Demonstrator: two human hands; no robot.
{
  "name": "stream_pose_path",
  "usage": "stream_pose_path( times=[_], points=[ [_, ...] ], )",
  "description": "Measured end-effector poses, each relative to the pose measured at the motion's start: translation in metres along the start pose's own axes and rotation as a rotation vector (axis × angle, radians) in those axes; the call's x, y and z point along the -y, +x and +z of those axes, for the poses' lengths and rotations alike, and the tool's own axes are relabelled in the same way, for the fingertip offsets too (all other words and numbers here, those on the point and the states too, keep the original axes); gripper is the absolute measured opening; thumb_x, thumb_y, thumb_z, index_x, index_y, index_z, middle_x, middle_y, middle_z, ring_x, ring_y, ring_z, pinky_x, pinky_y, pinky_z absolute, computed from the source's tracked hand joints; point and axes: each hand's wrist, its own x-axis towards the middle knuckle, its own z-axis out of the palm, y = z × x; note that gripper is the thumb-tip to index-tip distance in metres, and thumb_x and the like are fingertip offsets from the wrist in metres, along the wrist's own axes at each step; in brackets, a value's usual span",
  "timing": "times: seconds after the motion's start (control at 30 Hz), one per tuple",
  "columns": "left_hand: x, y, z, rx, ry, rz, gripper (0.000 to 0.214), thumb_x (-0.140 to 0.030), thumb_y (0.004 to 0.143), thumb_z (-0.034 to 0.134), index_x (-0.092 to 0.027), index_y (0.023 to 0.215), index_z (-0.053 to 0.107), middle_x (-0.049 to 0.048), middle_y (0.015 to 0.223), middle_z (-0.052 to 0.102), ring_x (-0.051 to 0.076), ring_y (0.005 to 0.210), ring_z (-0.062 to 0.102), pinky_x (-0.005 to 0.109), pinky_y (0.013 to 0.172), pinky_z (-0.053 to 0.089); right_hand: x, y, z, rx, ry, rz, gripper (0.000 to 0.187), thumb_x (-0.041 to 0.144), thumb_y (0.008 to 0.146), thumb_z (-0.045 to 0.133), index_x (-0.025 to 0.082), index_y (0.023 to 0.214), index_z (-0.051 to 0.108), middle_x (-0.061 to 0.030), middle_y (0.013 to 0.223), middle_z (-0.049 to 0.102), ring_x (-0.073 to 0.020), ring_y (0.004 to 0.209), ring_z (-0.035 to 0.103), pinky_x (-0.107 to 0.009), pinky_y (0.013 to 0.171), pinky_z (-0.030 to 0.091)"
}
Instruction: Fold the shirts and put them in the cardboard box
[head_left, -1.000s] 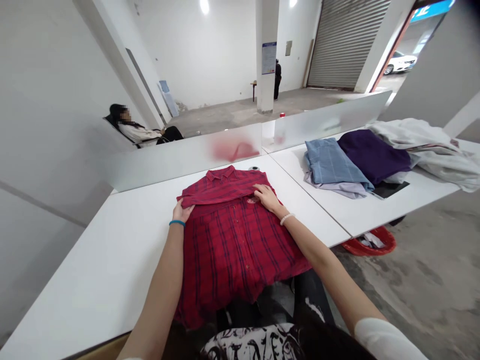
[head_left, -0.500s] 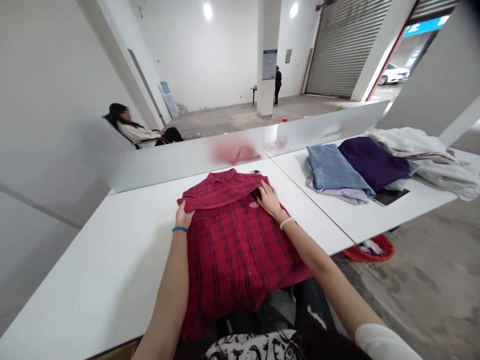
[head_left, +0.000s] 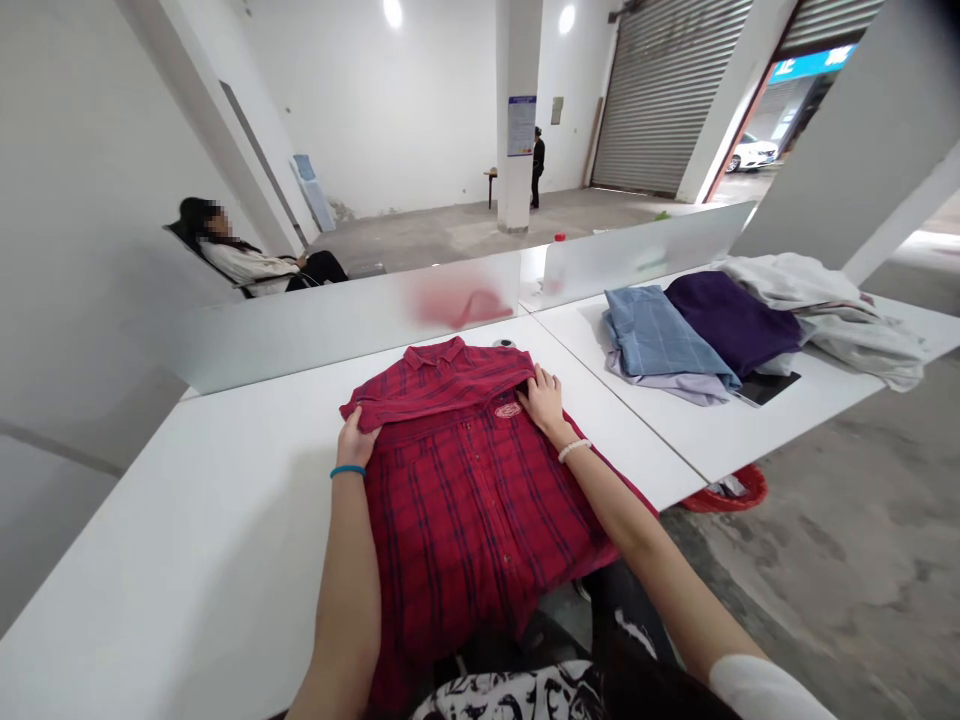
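A red plaid button-up shirt [head_left: 480, 500] lies face up, its collar toward the far side and its lower end hanging over the near table edge. One sleeve [head_left: 442, 392] is folded across the chest, above a round light badge. My left hand [head_left: 355, 440], with a blue band at the wrist, is closed on the fabric at the shirt's left shoulder side, thumb on top. At the other end of the folded sleeve my right hand [head_left: 543, 402], wearing a pale bead bracelet, has its fingers closed on the cloth edge, partly hiding it.
Right of the shirt, the white table [head_left: 247, 500] bears folded blue clothing [head_left: 664, 340], a purple garment [head_left: 731, 320], pale clothes [head_left: 855, 335] and a dark flat device [head_left: 772, 387]. A frosted divider [head_left: 337, 320] runs behind. Below is a red-lined bin [head_left: 739, 495]. Two people are farther off.
My right hand has shifted slightly outward along the sleeve's end, and the sleeve lies flatter and straighter. The badge shows more fully. The camera view has turned a little to the right.
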Motion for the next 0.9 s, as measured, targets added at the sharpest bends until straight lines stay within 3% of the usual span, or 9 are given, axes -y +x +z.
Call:
stream_pose_path(
  times=[0.23,0.33,0.5,0.67,0.8,0.9],
  points=[
    [0.001,0.008,-0.002,-0.042,-0.039,-0.035,0.019,-0.017,0.087,0.047,-0.017,0.098,0.062,0.0038,0.084,0.069,0.013,0.078,0.066,0.027,0.076,0.056,0.005,0.009,0.001,0.023,-0.022,-0.274,0.028,0.02,0.083,0.053,0.018,0.107,0.066,-0.0113,0.152,0.024,-0.0311,0.136,0.028,-0.054,0.108,0.023],
    [0.001,0.008,-0.003,-0.041,-0.036,-0.029,0.018,-0.018,0.088,0.045,-0.017,0.096,0.061,0.0037,0.085,0.069,0.013,0.08,0.066,0.028,0.077,0.056,0.003,0.014,0.002,0.047,-0.046,-0.377,0.02,0.021,0.084,0.053,0.017,0.092,0.071,-0.0094,0.153,0.024,-0.0315,0.137,0.026,-0.052,0.11,0.02],
    [0.001,0.004,-0.004,-0.009,0.012,0.014,0.017,-0.023,0.089,0.046,-0.018,0.095,0.061,0.0051,0.09,0.069,0.015,0.089,0.065,0.031,0.081,0.055,-0.017,0.018,0.002,0.046,-0.12,-0.308,0.028,0.016,0.087,0.045,0.015,0.097,0.071,-0.0121,0.149,0.031,-0.0323,0.137,0.027,-0.056,0.11,0.018],
    [0.003,0.005,-0.004,-0.037,0.154,0.054,0.017,-0.021,0.089,0.045,-0.019,0.1,0.058,0.0062,0.092,0.068,0.017,0.095,0.064,0.034,0.083,0.055,-0.022,0.014,-0.001,0.062,-0.148,-0.346,0.032,0.01,0.085,0.042,0.014,0.095,0.072,-0.0114,0.149,0.032,-0.0323,0.139,0.023,-0.057,0.112,0.013],
    [0.009,0.004,0.0,-0.133,0.326,0.155,0.041,-0.008,0.085,0.039,-0.02,0.123,0.045,0.0113,0.118,0.061,0.019,0.111,0.058,0.042,0.093,0.049,-0.006,0.005,-0.006,0.155,-0.213,-0.259,0.033,0.007,0.083,0.043,0.01,0.098,0.072,-0.0179,0.148,0.032,-0.0376,0.137,0.025,-0.06,0.109,0.017],
    [0.008,-0.003,0.004,-0.194,0.445,0.326,0.058,-0.003,0.083,0.038,-0.019,0.138,0.031,0.0126,0.144,0.04,0.018,0.133,0.037,0.04,0.11,0.031,0.003,0.003,-0.022,0.324,-0.211,-0.166,0.03,0.011,0.085,0.045,0.012,0.099,0.072,-0.0191,0.146,0.035,-0.0399,0.132,0.034,-0.061,0.104,0.024]
  ],
)
